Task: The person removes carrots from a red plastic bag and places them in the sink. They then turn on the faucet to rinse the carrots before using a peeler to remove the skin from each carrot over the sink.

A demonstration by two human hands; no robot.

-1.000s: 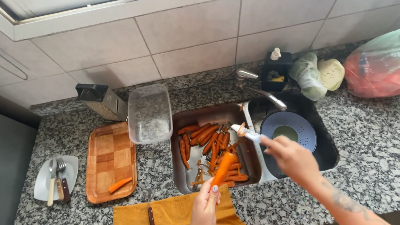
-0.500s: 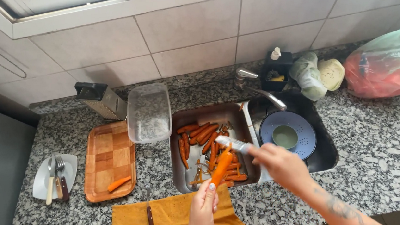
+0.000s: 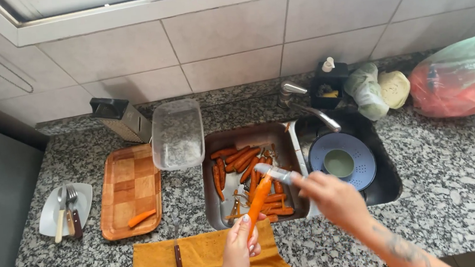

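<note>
Head view of a grey speckled granite counter (image 3: 454, 189) below a tiled wall. The left hand (image 3: 239, 251), at the near edge, is closed around the lower end of a carrot (image 3: 259, 201), which it holds tilted upward over the metal tray (image 3: 210, 179). The right hand (image 3: 329, 197) grips the handle of a peeler (image 3: 272, 173), whose head rests on the upper end of the carrot. The tray, set in the middle of the counter, holds a heap of carrots (image 3: 246, 164) with loose peelings (image 3: 235, 208) at its near side. Just right of the tray lies the dark sink (image 3: 385, 181), containing a blue colander (image 3: 346, 161) under the tap (image 3: 306, 104). A clear plastic container (image 3: 177, 134) stands at the tray's far-left corner, with a box grater (image 3: 122, 119) further left. The wooden checkered board (image 3: 128, 189), left of the tray, carries one carrot piece (image 3: 141, 218). At the far left a small white plate (image 3: 50, 216) bears cutlery (image 3: 67, 211). A mustard-yellow cloth (image 3: 203, 259) lies on the near edge of the counter with a brown-handled knife (image 3: 177, 258) on it. Far right: a pale green bag (image 3: 461, 76) with red contents, and bagged vegetables (image 3: 379, 88) beside a soap holder (image 3: 329, 79)
</note>
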